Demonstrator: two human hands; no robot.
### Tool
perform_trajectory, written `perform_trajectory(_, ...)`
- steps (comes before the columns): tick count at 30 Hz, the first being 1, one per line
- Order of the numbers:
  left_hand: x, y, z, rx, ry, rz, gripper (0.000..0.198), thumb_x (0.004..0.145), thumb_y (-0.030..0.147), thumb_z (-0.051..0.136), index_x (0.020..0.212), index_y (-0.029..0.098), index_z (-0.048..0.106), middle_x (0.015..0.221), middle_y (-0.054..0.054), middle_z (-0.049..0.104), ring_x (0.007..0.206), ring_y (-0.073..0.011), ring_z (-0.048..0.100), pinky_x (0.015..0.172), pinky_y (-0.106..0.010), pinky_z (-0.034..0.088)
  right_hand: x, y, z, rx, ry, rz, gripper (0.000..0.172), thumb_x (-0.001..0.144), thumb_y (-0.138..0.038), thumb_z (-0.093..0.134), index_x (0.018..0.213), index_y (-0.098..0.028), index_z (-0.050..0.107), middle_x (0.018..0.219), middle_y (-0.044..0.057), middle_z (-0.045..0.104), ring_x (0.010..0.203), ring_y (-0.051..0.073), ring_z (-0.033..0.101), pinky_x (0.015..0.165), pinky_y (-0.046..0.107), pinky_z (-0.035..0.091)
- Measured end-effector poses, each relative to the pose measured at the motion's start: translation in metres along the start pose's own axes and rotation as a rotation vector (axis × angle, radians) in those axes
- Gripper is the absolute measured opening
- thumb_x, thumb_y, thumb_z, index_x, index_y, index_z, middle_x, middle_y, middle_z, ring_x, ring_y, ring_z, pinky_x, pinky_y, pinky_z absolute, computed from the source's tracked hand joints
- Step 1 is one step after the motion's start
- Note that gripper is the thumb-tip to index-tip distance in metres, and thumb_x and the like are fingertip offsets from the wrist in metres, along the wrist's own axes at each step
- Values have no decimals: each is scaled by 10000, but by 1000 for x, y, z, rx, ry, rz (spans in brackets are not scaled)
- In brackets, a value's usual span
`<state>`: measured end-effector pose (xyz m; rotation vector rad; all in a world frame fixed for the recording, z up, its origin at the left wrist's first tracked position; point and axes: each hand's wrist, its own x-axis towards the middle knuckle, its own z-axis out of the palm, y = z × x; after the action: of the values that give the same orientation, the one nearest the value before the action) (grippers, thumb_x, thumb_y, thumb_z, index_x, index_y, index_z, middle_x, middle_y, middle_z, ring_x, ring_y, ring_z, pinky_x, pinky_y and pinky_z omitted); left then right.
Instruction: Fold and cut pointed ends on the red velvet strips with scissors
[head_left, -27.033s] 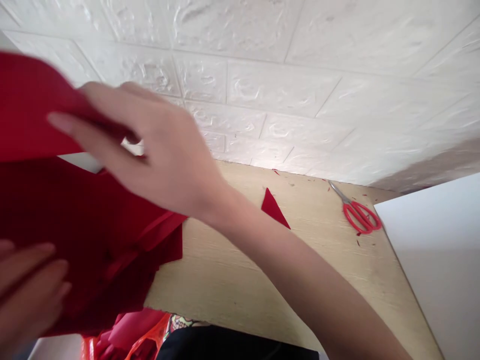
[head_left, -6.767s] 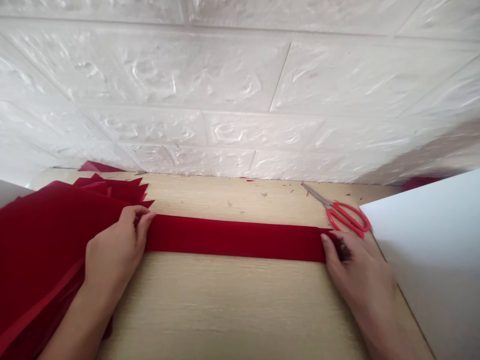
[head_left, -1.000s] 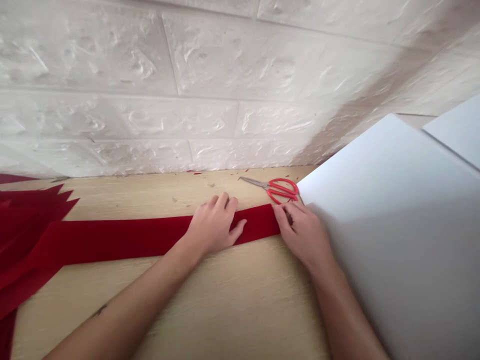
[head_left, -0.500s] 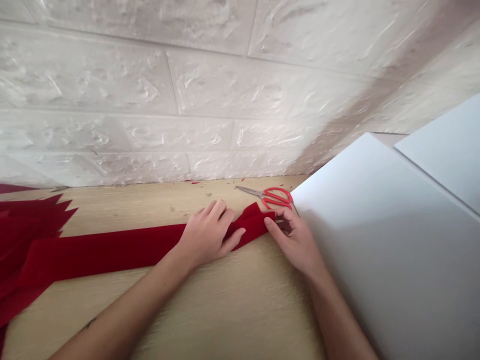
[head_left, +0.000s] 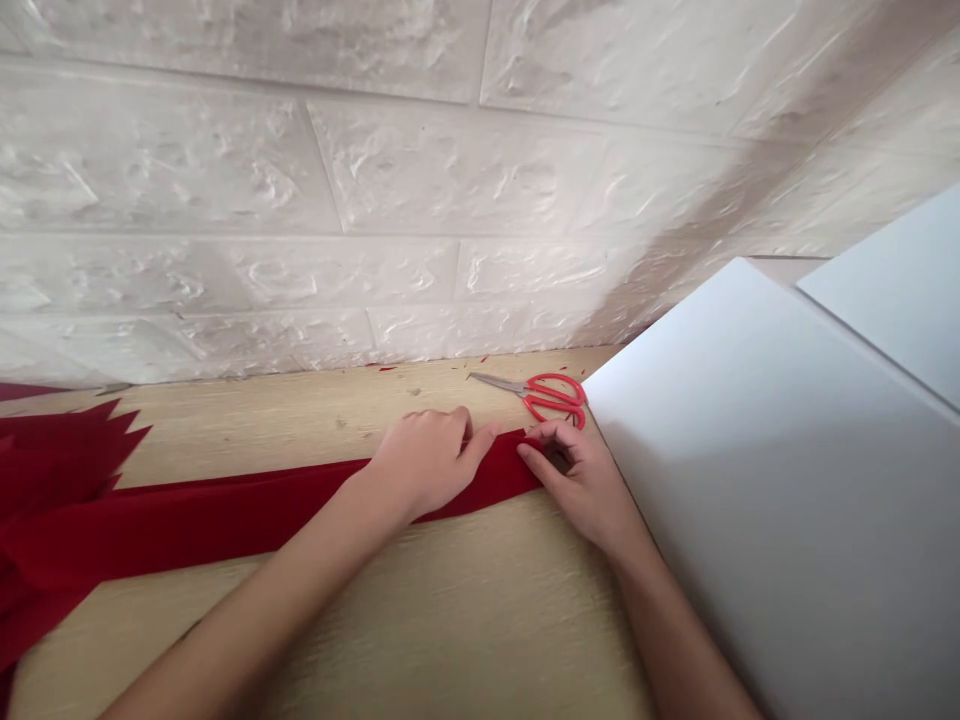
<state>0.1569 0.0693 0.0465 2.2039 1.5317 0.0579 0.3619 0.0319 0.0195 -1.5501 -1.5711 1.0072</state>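
Note:
A long red cloth strip [head_left: 225, 525] runs across the wooden surface, folded lengthwise in part. My left hand [head_left: 431, 460] lies on top of it near its right part, fingers curled down on the cloth and thumb stretched along it. At the right end of the strip, my right hand [head_left: 574, 475] pinches the cloth between thumb and forefinger. Just beyond that hand lie scissors [head_left: 551, 390] with red handles, their blades pointing left. The left fingertips are hidden from view.
A heap of red cloth pieces [head_left: 52, 460] with pointed ends lies at the left. White boards or boxes [head_left: 780, 480] stand at the right. A white brick-patterned wall [head_left: 405, 170] rises behind the wooden surface [head_left: 450, 620]. Small red scraps lie along the wall.
The strip's right end, raised and bunched before, now lies flatter. My left hand has moved slightly nearer and its fingers have curled down. My right hand has shifted a little left, still pinching the end.

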Motion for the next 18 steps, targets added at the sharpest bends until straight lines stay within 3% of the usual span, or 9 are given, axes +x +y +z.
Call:
perform_trajectory(3, 12, 3, -10, -70, -81, -19, 551, 1024, 542, 314, 904, 185, 717, 930, -149, 791, 810, -312, 744, 663, -390, 497, 2, 1, 0, 7, 33, 13, 210, 865, -416, 679, 886, -207, 673, 856, 44, 725, 783, 193, 667, 714, 319, 545)
perform_trajectory(8, 16, 4, -2, -289, -111, 95, 505, 973, 659, 432, 989, 231, 699, 950, -61, 774, 854, -261, 721, 727, -379, 534, 3, 1, -2, 51, 20, 15, 214, 874, -418, 674, 861, -205, 684, 818, 31, 718, 740, 176, 653, 686, 299, 534)
perform_trajectory(13, 16, 0, 11, -253, 69, 341, 187, 998, 328, 550, 1067, 202, 669, 1110, -71, 709, 1089, -247, 648, 951, -399, 524, 2, 2, -2, 35, 28, 15, 202, 874, -410, 682, 854, -209, 680, 802, 22, 715, 714, 169, 636, 646, 282, 518)
perform_trajectory(18, 19, -2, 13, -226, 81, 363, 127, 988, 262, 569, 981, 197, 678, 1030, -60, 707, 1027, -237, 647, 918, -389, 533, 3, 2, -1, 32, 32, 38, 214, 858, -421, 697, 852, -207, 686, 793, 25, 715, 690, 167, 628, 628, 283, 516)
